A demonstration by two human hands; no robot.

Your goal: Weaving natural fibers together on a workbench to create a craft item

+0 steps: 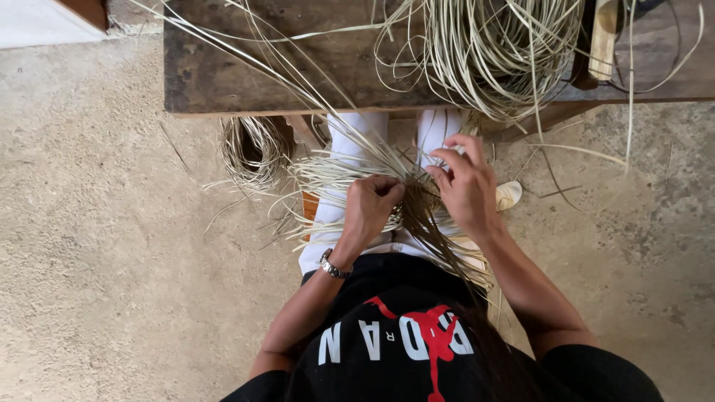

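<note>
A bundle of pale cane strips fans across my lap, with darker strips running down toward my body. My left hand, a metal watch on its wrist, is closed around the strips where they cross. Just to its right, my right hand pinches strips between thumb and fingers. Long loose strands rise from the bundle up over the wooden bench. What lies under the hands is hidden.
A dark wooden bench spans the top, with a large coil of cane on it. A smaller coil rests on the concrete floor under the bench edge. A wooden tool handle lies at the bench's right.
</note>
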